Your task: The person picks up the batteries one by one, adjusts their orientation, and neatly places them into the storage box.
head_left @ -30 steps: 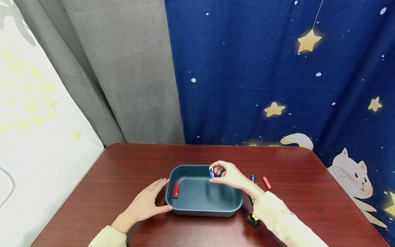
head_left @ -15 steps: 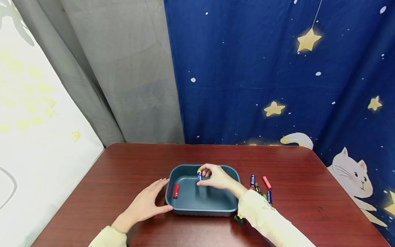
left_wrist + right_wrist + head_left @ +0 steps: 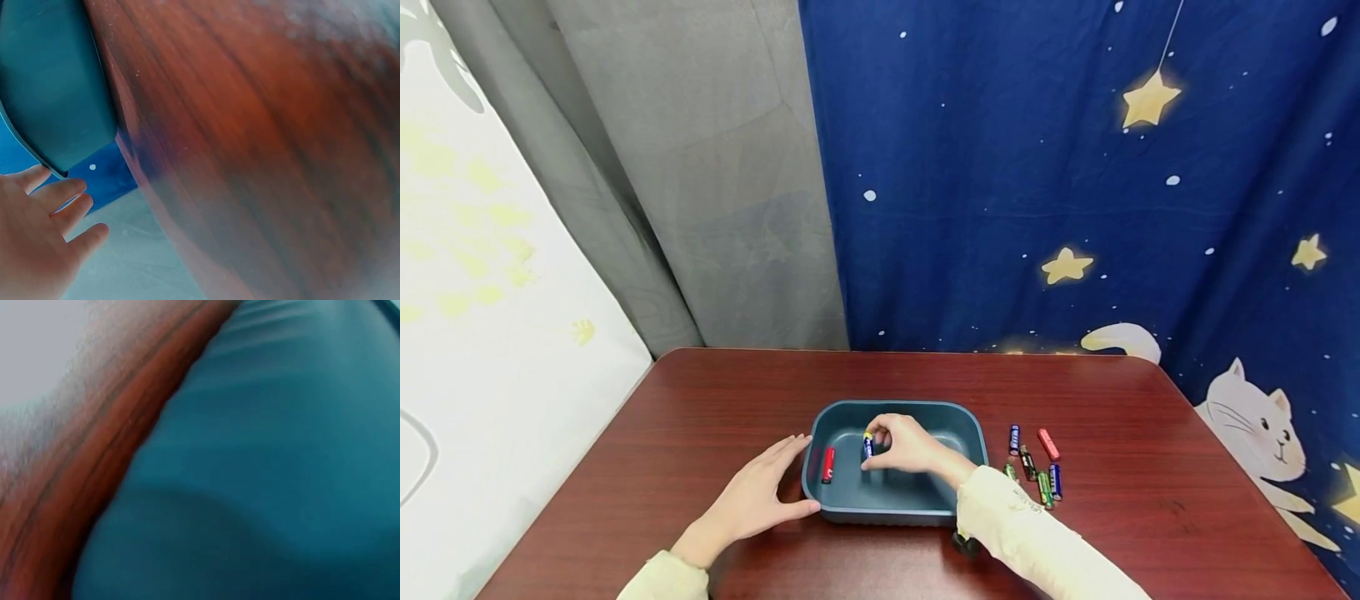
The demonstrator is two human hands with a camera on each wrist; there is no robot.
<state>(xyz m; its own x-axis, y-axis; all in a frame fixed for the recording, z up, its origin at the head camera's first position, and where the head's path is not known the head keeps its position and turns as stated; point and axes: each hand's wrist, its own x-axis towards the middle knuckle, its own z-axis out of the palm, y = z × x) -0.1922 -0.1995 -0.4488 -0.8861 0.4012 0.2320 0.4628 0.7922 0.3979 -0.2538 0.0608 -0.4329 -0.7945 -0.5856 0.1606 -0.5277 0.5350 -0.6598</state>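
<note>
A dark teal plastic bin (image 3: 925, 507) stands on the table, its outer wall filling much of the right wrist view. My right hand (image 3: 910, 443) is inside it, pinching a blue battery (image 3: 868, 445) with a yellow end between thumb and fingers. The battery is held nearly upright, low over the bin's floor. To its left in the bin lies a red battery (image 3: 828, 465). My left hand (image 3: 760, 492) rests against the bin's left end, fingers and thumb spread and straight. In the left wrist view the left hand (image 3: 44, 219) touches the bin's rim (image 3: 31, 150).
Right of the bin, several loose batteries lie on the table: a blue one (image 3: 1014, 439), a red one (image 3: 1048, 444), a black one (image 3: 1027, 462), another blue one (image 3: 1056, 482) and a green one (image 3: 1045, 490). Curtains (image 3: 970, 208) hang behind the reddish-brown table (image 3: 737, 383).
My right hand has moved left and down into the bin with the blue battery, toward the red one. More loose batteries have come into view on the right. The left hand has stayed put.
</note>
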